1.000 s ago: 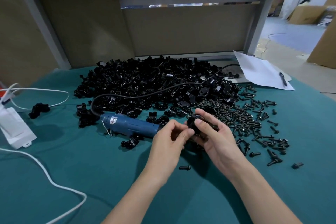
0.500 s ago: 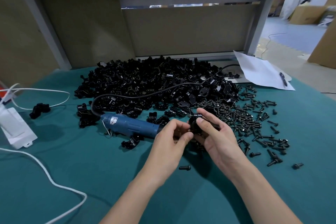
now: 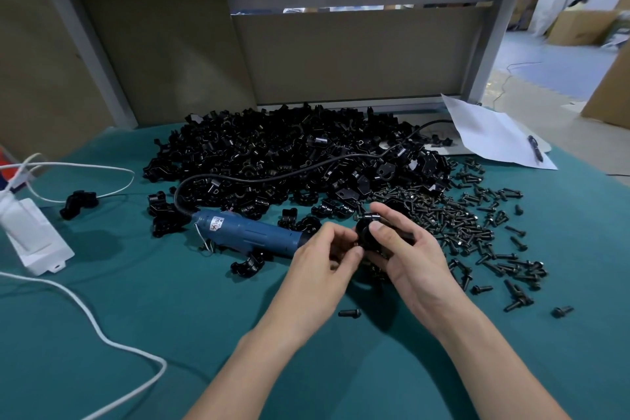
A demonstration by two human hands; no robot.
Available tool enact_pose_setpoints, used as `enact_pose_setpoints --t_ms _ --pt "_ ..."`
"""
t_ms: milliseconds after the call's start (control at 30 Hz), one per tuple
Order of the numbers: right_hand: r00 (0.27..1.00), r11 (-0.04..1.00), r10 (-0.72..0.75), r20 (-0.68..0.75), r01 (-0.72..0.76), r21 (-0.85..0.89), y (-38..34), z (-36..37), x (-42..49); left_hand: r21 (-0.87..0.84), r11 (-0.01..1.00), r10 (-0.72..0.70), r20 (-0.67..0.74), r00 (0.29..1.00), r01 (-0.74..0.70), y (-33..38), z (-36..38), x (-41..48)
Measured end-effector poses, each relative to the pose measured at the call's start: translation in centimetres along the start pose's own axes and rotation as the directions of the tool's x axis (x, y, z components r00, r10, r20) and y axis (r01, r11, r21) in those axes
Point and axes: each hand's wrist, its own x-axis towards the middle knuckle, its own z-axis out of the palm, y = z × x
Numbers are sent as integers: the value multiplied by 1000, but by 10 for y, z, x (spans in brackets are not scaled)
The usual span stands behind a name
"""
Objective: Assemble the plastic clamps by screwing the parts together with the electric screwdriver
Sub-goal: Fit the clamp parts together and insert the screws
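As before, clamp (image 3: 365,236) in right hand (image 3: 414,257)

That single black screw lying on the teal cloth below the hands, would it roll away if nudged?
Probably only a little: the lone screw lies on its side, and its wider head would likely curve it round. The teal cloth should slow it. It looks small, so probably light.

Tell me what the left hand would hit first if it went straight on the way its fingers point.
The black clamp that the right hand grips: the left hand points forward and right at it, fingertips right beside it, contact unclear. Beyond it lies the screw pile.
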Motion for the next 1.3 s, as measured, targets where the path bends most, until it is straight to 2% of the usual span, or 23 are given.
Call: enact_pose_setpoints --t_ms 167,333,500,733,900,1133,1200,1300 --pt "1000 1000 0 16 0 -6 -1 0 -1 -93 991 -92 9 996 92 1 1 0" --pt "1000 1000 6 1 -6 -15 -1 0 -1 112 992 61 33 998 -64 0 -2 0" --pt "1000 1000 -1 4 1 -26 -1 0 -1 25 999 -30 4 1000 29 -1 0 0" --pt "1000 999 8 -5 -8 -40 -2 1 -1 78 996 38 20 999 -39 -2 -2 0" --pt "1000 1000 11 4 -11 -27 -2 2 -2 16 999 -52 15 999 51 -3 1 0" --pt "1000 1000 21 -7 -20 19 -4 1 1 78 994 73 10 997 -74 0 -2 0" --pt "998 994 44 -49 -39 104 -7 0 2 90 994 64 -86 994 -56 4 -8 -1" --pt "989 961 87 -117 -53 271 -16 -4 2 192 980 22 -394 919 59 0 -38 -4"
